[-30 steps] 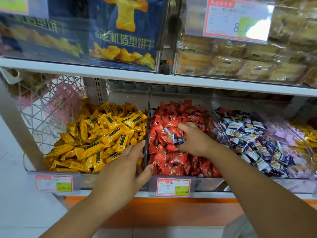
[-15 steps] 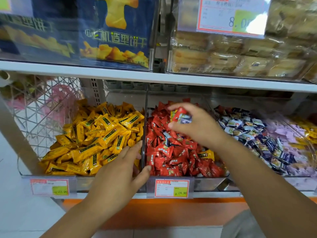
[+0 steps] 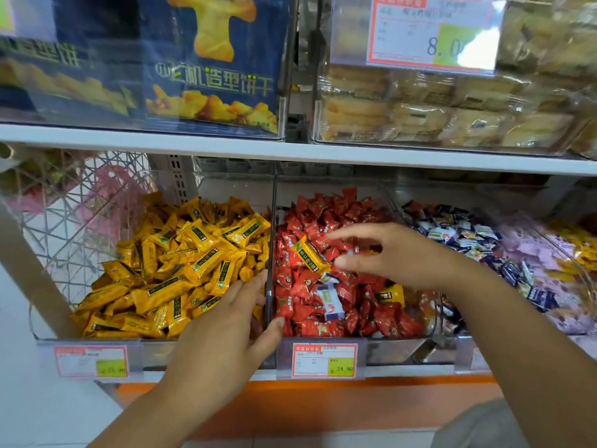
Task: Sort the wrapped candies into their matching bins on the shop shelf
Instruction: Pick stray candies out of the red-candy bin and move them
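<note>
Three clear bins sit side by side on the lower shelf: yellow candies (image 3: 181, 270), red candies (image 3: 323, 218), and blue-and-white candies (image 3: 465, 234). On the red pile lie strays: a yellow candy (image 3: 308, 255), a white-and-blue candy (image 3: 329, 300) and another yellow one (image 3: 391, 294). My right hand (image 3: 391, 253) hovers over the red pile with fingers spread; thumb and forefinger point at the first yellow stray, and nothing is clearly held. My left hand (image 3: 232, 318) rests on the divider (image 3: 269, 237) between the yellow and red bins, fingers on the yellow side, thumb on the red.
A fourth bin with pale purple candies (image 3: 546, 253) stands at the far right. Price tags (image 3: 324, 360) hang on the shelf front. The upper shelf (image 3: 226, 147) carries a blue biscuit box (image 3: 213, 59) and wrapped pastries (image 3: 436, 105). A wire basket (image 3: 64, 202) is at the left.
My right hand, which had lifted a few candies above the red bin, has come down over the pile with fingers spread and no candy visibly held. The left hand stays put.
</note>
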A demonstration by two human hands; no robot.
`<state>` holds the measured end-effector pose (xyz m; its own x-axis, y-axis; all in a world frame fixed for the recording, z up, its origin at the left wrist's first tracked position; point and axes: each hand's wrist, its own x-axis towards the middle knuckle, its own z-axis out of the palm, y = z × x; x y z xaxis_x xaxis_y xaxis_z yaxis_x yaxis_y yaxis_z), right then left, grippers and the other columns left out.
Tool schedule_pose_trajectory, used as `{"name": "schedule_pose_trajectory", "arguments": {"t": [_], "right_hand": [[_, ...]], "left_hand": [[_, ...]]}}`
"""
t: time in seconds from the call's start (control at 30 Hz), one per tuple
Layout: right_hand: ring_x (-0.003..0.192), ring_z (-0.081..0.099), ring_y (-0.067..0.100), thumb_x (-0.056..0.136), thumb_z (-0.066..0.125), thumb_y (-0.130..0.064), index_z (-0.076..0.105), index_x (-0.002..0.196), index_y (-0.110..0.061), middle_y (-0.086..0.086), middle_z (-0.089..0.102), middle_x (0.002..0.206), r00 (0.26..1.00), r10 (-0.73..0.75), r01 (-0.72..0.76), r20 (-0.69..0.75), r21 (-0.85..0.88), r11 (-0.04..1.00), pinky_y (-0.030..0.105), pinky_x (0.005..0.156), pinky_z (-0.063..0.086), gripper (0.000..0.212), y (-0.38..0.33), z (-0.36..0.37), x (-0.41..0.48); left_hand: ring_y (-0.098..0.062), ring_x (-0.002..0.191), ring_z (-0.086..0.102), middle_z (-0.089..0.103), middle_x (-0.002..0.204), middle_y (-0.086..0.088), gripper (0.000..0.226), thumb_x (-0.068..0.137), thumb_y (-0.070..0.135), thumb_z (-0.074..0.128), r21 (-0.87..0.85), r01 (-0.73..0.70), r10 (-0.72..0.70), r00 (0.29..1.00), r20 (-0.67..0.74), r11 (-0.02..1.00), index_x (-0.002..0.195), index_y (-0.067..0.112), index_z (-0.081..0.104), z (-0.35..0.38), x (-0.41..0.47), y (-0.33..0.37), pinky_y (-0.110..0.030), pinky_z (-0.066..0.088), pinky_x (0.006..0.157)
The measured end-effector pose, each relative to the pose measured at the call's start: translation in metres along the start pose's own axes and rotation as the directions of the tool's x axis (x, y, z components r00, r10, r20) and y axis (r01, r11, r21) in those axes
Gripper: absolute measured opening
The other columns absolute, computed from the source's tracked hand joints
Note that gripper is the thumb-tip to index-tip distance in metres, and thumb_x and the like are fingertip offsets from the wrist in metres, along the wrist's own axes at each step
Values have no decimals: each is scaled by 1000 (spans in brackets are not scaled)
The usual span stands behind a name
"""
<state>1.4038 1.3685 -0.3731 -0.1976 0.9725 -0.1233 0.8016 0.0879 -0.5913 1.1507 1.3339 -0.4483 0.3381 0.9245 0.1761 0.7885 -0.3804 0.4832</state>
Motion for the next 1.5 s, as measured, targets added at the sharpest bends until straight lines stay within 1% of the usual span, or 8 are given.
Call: {"name": "schedule_pose_trajectory", "arguments": {"t": [0.17,0.37,0.5,0.7,0.87,1.13,1.37,1.5], "right_hand": [[86,55,-8,94,61,-24,72,103,-29,-18,63,96,961,-42,16,-273,-96,995,4,69,37,15,2,5,10],[79,52,-4,79,73,-46,68,109,-28,-18,59,100,995,-86,75,-40,-220,972,11,66,38,36,-6,36,15],[83,58,5,84,72,-40,75,91,-24,-13,64,94,985,-86,58,-148,-188,980,31,79,51,18,-1,34,17],[56,53,-8,90,61,-16,71,95,-27,-27,58,66,993,-55,50,-103,-54,997,7,52,36,15,-19,11,-11],[116,50,17,100,45,-38,48,133,-17,4,45,137,994,73,-33,86,-396,918,31,95,43,40,-21,61,-6],[120,45,14,93,60,-26,56,119,-20,1,42,133,996,73,-54,50,-315,948,26,96,38,26,-15,53,-8],[59,48,3,91,58,-19,50,118,-35,-11,57,96,995,96,-96,1,-82,992,12,48,35,32,-20,29,-5],[62,56,22,98,50,-20,56,118,-35,-7,57,94,989,105,-101,-106,49,994,25,53,40,25,-20,7,-3]], "left_hand": [[14,85,49,35,95,34,65,90,58,42,-3,1,-1,1000,-4,1000,147,47,13,0,0,1,-14,35,50],[4,80,53,37,98,33,65,88,60,39,-6,-4,4,1000,-4,1000,147,45,16,1,0,0,-14,36,53],[3,81,53,37,98,31,65,89,59,40,-23,-10,10,1000,1,1000,147,46,15,0,-1,-1,-14,36,52],[7,85,52,36,101,32,67,87,60,38,-11,-21,21,1000,-1,1000,148,44,16,2,1,-3,-14,35,53],[6,82,52,37,100,30,66,90,59,40,-10,-14,14,1000,-1,1000,148,45,14,1,1,-2,-14,36,51],[7,86,52,35,104,29,66,90,59,38,2,-24,24,1000,-12,1000,148,44,10,2,1,-3,-13,38,54],[5,79,52,36,97,32,66,87,61,36,-8,-35,34,999,-17,999,147,45,14,2,1,-3,-15,35,53],[5,79,51,35,96,32,64,90,59,38,0,-35,35,999,-21,999,147,46,12,2,1,-3,-15,35,52]]}}
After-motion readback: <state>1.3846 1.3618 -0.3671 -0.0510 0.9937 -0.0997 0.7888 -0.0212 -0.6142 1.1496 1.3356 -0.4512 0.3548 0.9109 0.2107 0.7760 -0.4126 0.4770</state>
